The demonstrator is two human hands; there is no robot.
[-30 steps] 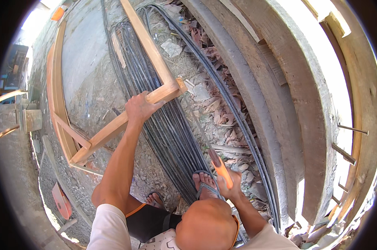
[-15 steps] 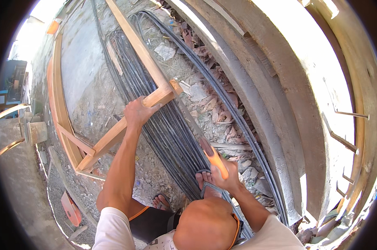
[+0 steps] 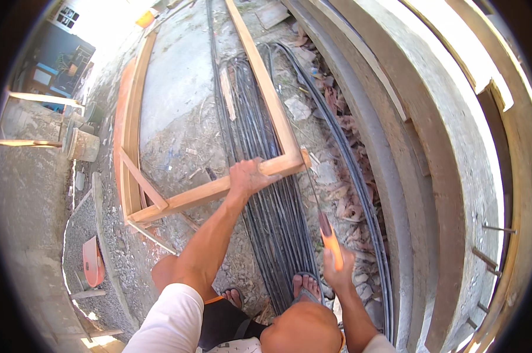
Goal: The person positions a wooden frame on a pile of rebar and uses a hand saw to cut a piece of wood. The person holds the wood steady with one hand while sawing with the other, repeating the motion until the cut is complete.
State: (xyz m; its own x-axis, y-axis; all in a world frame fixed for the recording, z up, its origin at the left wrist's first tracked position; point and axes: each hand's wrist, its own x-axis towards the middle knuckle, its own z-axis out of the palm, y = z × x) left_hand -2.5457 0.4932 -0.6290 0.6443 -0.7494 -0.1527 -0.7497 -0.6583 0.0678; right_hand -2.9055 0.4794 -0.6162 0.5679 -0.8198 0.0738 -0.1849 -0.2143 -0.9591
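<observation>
A large wooden frame (image 3: 201,193) lies across the ground ahead of me, its near right corner raised over a bundle of rods. My left hand (image 3: 246,177) is wrapped round the near rail, a little left of that corner. In my right hand (image 3: 339,267) is the orange and dark handle of a handsaw (image 3: 332,241). The thin blade points away from me, its far end at a short wooden stub (image 3: 305,157) that juts past the corner. Whether the teeth touch the wood I cannot tell.
Dark metal rods (image 3: 266,206) run lengthwise under the frame, beside my sandalled foot (image 3: 306,286). Long concrete beams (image 3: 395,147) with protruding metal bars line the right. At left stand a bucket (image 3: 84,145) and a red-orange tool (image 3: 93,263) on gravel. Rubble and dry leaves lie between rods and beams.
The view has swung left, so the frame and both hands appear farther right and lower. My left hand still grips the rail and my right still holds the saw, now seen more edge-on.
</observation>
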